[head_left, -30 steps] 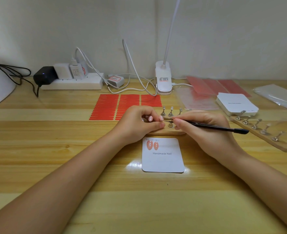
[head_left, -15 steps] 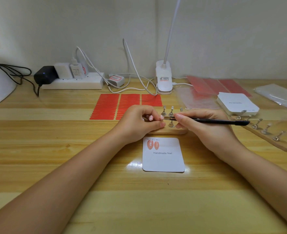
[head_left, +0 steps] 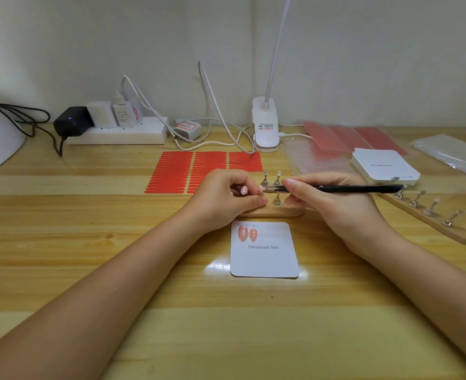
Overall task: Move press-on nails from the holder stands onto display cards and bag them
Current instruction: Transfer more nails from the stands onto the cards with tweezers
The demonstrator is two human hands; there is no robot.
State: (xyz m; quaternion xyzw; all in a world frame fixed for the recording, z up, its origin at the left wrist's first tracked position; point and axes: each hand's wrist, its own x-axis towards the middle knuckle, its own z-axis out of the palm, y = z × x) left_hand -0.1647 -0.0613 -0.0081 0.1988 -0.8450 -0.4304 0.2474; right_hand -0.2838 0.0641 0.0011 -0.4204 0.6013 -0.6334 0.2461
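Your display card (head_left: 264, 256) lies flat on the surface (head_left: 89, 242) w/ 2 orange nails (head_left: 247, 233) at its top-left corner. Just behind it is the wooden holder stand (head_left: 273, 212). Your left hand (head_left: 226, 200) has its grip clenched around sth small at the stand; can't tell what. Your right hand (head_left: 333, 204) pinches black tweezers (head_left: 336, 188), tips meeting the left fingertips. A 2nd stand (head_left: 429, 215) lies right, red sticker sheets (head_left: 198, 168) behind.
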